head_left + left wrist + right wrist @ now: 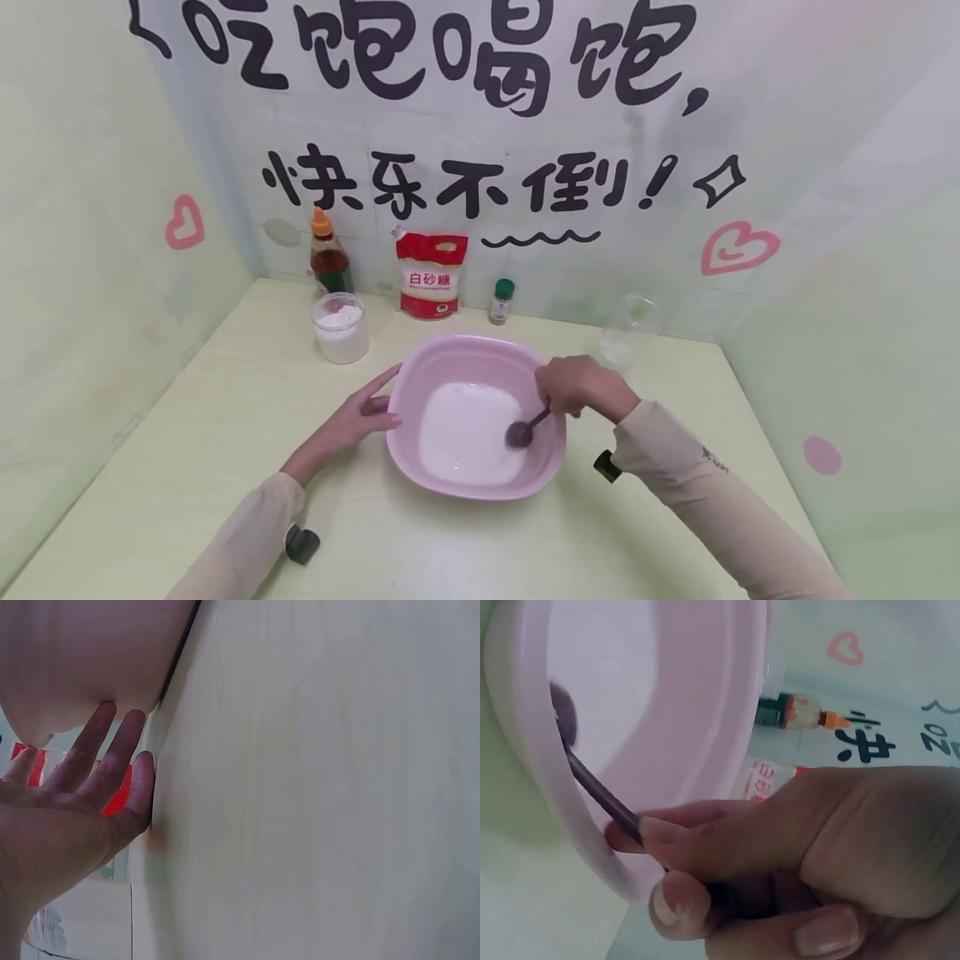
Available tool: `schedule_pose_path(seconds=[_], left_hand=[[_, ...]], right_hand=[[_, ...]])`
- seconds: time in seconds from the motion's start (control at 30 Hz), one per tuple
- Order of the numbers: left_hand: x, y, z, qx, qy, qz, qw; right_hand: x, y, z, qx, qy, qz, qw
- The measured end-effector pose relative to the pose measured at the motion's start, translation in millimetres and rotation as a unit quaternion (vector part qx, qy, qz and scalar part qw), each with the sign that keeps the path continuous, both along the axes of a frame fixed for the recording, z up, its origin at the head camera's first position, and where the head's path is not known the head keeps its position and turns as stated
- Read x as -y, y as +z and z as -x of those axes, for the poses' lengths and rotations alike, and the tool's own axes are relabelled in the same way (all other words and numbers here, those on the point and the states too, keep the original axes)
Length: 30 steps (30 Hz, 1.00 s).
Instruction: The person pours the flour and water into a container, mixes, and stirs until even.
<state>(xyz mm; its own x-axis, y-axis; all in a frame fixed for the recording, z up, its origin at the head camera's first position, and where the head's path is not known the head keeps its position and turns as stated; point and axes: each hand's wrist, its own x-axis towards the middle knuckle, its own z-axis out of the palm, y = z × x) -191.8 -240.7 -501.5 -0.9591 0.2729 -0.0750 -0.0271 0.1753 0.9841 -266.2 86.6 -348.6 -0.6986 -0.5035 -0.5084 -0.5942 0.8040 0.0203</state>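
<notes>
A pink basin [420,482] with rounded corners stands on the table and holds white liquid [467,437]. My left hand [352,423] is at its left side, thumb and fingers spread. In the left wrist view, extended fingertips of that hand [67,810] touch the basin's outer wall [82,660]. Over the right rim, my right hand [579,385] grips a dark brown spoon [519,434], its round head down at the liquid. The right wrist view shows the thumb and fingers pinching the spoon's handle [604,791].
Behind the basin are a clear jar of white powder [342,333], a sauce bottle with an orange cap [330,258], a red-and-white sugar bag [431,277], a small green-capped bottle [501,303] and a clear container [628,333]. Walls enclose the table's back and sides.
</notes>
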Motion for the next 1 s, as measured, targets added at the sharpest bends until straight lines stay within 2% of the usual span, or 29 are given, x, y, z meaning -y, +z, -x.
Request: schedule_pose_path(seconds=[0.17,0.23,0.33,0.5,0.67,0.87,1.0], left_hand=[[-1.3,0.1,-0.4,0.000,0.004,0.001,1.0000],[-2.5,0.0,-0.2,0.000,0.005,-0.002,1.0000],[-3.7,-0.9,0.8,0.002,0.004,-0.009,1.0000],[-3.3,-2.2,1.2,-0.007,-0.001,-0.013,0.9999],[-4.6,-1.8,0.7,-0.009,0.000,-0.016,0.9998],[-4.2,-0.1,-0.7,-0.004,0.009,-0.018,0.9998],[-4.0,0.7,-0.1,0.003,0.011,-0.010,0.9999]], right_hand=[[9.1,-7.8,17.4,-0.072,0.005,0.001,0.997],[17.5,-12.8,21.4,-0.089,0.009,0.016,0.996],[31.1,-19.6,24.3,-0.091,0.012,0.055,0.994],[54.0,-30.4,21.8,-0.052,0.042,0.102,0.993],[65.6,-32.1,5.4,-0.017,0.103,0.099,0.990],[51.3,-23.5,-11.0,0.098,0.079,0.083,0.989],[28.0,-13.9,-6.2,0.105,0.050,0.064,0.991]])
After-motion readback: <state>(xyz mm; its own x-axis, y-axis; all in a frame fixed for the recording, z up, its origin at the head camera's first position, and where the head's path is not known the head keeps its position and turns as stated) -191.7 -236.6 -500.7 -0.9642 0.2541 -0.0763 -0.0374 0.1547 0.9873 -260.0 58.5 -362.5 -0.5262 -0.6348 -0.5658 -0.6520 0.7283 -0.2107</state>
